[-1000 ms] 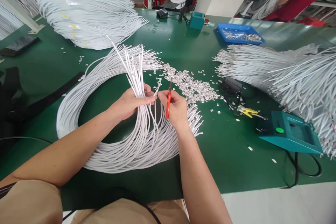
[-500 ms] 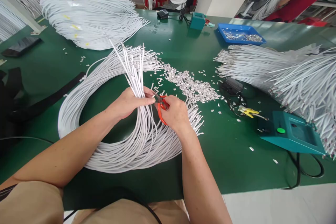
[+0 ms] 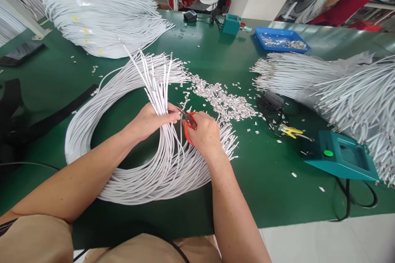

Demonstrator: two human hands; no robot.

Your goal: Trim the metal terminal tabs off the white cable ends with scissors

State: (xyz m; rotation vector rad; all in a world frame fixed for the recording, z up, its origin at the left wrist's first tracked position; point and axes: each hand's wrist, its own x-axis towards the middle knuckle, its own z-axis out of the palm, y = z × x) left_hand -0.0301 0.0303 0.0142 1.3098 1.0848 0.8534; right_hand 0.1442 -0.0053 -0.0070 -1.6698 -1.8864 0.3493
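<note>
My left hand (image 3: 157, 118) is closed round a bunch of white cables (image 3: 155, 84), their ends fanned upward. Its thumb and forefinger pinch at the tip of one cable, though the tip itself is too small to make out. In my right hand (image 3: 207, 133) are pliers or cutters with red handles (image 3: 187, 131), the dark jaws up against the left fingertips. The held cables rise from a large coil of white cable (image 3: 80, 131) that lies round both hands on the green table (image 3: 265, 197).
Small silvery scraps (image 3: 222, 100) lie heaped beyond my right hand. A blue tray (image 3: 282, 41) holds more bits. Cable bundles lie at the far left (image 3: 101, 24) and right (image 3: 348, 82). A teal device (image 3: 339, 156) and yellow-handled tool (image 3: 291, 132) are at right. Two people are beyond the table.
Both hands keep their grips. The left fingertips have shifted slightly left, and the jaws of the red-handled tool show more now. The whole view has moved a little.
</note>
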